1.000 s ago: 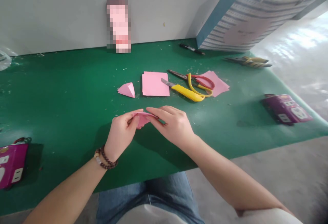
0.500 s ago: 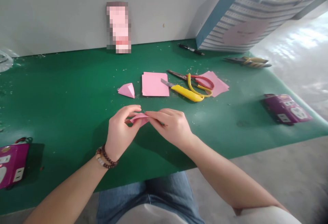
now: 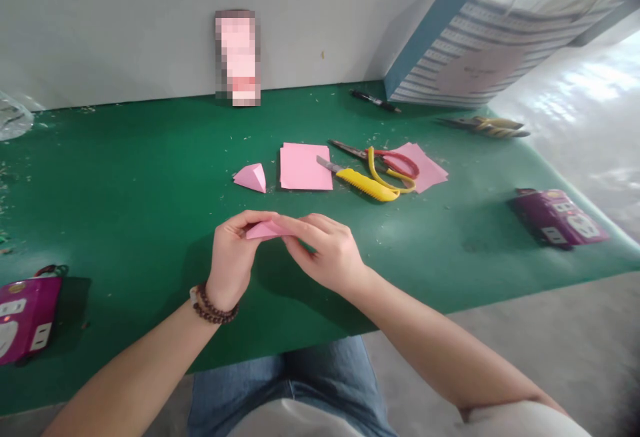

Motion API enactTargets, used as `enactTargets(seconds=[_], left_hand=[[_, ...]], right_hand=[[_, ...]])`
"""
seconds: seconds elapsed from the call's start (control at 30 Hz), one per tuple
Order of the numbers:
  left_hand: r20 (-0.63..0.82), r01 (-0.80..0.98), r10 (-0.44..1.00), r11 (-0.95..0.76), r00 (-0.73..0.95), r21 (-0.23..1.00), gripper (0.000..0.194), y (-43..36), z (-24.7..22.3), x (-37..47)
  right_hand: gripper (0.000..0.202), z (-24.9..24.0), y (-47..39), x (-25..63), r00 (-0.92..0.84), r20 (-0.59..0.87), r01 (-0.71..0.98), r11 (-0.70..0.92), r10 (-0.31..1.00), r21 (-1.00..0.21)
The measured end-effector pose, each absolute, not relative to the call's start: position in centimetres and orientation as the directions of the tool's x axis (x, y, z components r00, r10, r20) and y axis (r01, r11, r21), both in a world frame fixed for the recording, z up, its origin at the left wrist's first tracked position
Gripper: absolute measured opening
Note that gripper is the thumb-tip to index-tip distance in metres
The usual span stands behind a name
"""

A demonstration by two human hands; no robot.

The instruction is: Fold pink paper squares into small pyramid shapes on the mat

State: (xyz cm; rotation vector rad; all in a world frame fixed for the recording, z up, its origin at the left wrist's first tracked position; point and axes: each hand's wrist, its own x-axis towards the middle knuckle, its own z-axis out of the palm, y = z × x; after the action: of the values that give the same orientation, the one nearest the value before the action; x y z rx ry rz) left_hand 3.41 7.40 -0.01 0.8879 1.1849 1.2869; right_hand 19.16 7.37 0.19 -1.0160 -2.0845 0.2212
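Note:
A small folded piece of pink paper (image 3: 267, 229) is held between my two hands above the green table. My left hand (image 3: 234, 250) grips its left side, wearing a dark beaded bracelet (image 3: 214, 307) at the wrist. On the right side, the fingers and thumb of my right hand (image 3: 325, 247) pinch the paper. Just beyond the hands lies a folded pink paper piece (image 3: 251, 177) with a pointed end. A stack of square pink paper (image 3: 304, 167) sits beside it. The blade of a yellow utility knife (image 3: 367, 183) rests on that stack.
Scissors (image 3: 380, 157) with red and yellow handles lie partly over more pink sheets (image 3: 423, 167). A pen (image 3: 375, 100), pliers (image 3: 487, 126) and a striped paper bag (image 3: 460, 57) are farther back. Purple boxes stand at left (image 3: 27, 320) and right (image 3: 560, 218). A pixelated object (image 3: 238, 57) leans on the wall.
The paper between my hands has turned and now looks flatter, with its pointed left end showing. My left fingers have closed in behind it. The view has shifted slightly.

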Motion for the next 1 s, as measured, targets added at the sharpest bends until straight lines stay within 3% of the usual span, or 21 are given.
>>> enactTargets(seconds=[0.07, 0.2, 0.3, 0.4, 0.5, 0.67, 0.83, 1.0], left_hand=[[-0.150, -0.219, 0.987, 0.132, -0.066, 0.967, 0.022, 7.4, 0.1, 3.2], [-0.204, -0.233, 0.968, 0.234, 0.147, 0.944, 0.060, 7.7, 1.0, 2.2], [-0.268, -0.242, 0.931, 0.328, 0.249, 0.913, 0.050, 8.0, 1.6, 1.4], [-0.216, -0.080, 0.962, 0.232, 0.168, 0.969, 0.044, 8.3, 1.2, 1.0], [-0.115, 0.034, 0.983, 0.111, 0.142, 0.993, 0.045, 8.5, 0.4, 0.9], [-0.019, 0.055, 0.985, 0.010, 0.174, 0.998, 0.049, 8.4, -0.1, 1.0], [-0.033, -0.084, 0.986, 0.047, 0.163, 0.995, 0.048, 8.4, 0.4, 1.2], [-0.240, -0.326, 0.971, 0.232, 0.017, 0.916, 0.040, 8.5, 0.8, 1.2]], right_hand=[[0.030, 0.2, 7.5, 19.4, -0.359, 0.591, 0.577, 0.670, 0.722, -0.468], [0.029, 0.1, 8.0, 20.3, -0.267, 0.623, 0.589, 0.636, 0.735, -0.498], [0.031, 0.0, 8.3, 20.7, -0.297, 0.648, 0.605, 0.664, 0.701, -0.440], [0.027, 0.0, 8.3, 20.7, -0.362, 0.629, 0.589, 0.691, 0.689, -0.419], [0.032, 0.5, 8.2, 20.6, -0.370, 0.539, 0.577, 0.642, 0.756, -0.505], [0.026, 1.9, 9.0, 20.6, -0.389, 0.342, 0.549, 0.514, 0.855, -0.660], [0.014, 2.0, 9.9, 20.1, -0.425, 0.336, 0.450, 0.518, 0.840, -0.728], [0.015, 1.4, 10.0, 19.8, -0.377, 0.431, 0.457, 0.569, 0.820, -0.683]])
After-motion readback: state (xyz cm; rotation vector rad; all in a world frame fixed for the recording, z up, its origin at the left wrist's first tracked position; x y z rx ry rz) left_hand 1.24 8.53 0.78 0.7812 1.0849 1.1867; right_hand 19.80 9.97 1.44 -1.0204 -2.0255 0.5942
